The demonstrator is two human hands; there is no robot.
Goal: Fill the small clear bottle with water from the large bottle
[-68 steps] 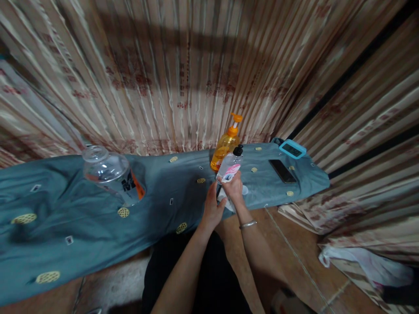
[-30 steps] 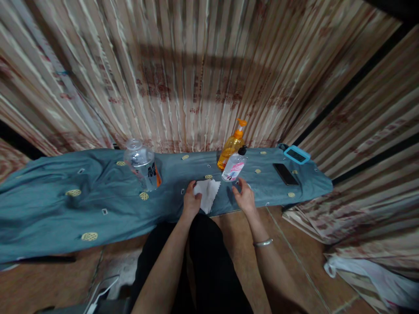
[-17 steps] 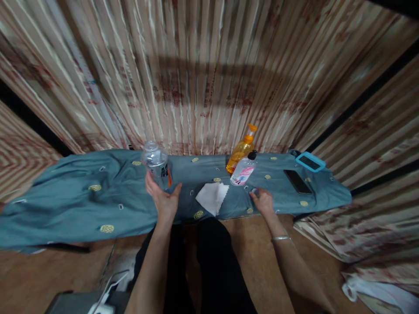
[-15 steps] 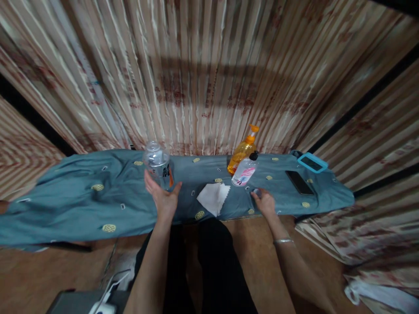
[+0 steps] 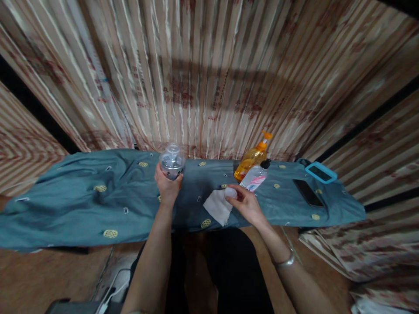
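My left hand (image 5: 168,185) is wrapped round the body of a clear plastic bottle (image 5: 172,160), which stands upright with its mouth uncovered. Between the thumb and fingers of my right hand (image 5: 247,204) is a round, whitish bottle cap (image 5: 231,192). The cap is held above a white cloth (image 5: 218,207) that lies on the blue-green table cover. Just behind my right hand are a clear bottle with a pink label and black top (image 5: 257,176) and a pump bottle of orange liquid (image 5: 250,162).
A black phone (image 5: 308,192) and a blue-framed device (image 5: 321,172) lie at the right on the covered table (image 5: 131,226). A pleated curtain (image 5: 196,78) hangs close behind. Below at the left, a white cable (image 5: 113,290) runs near a dark box.
My right hand has lifted the cap off the table and brought it left over the cloth. My left hand has closed round the clear bottle, whose top now leans nearer me.
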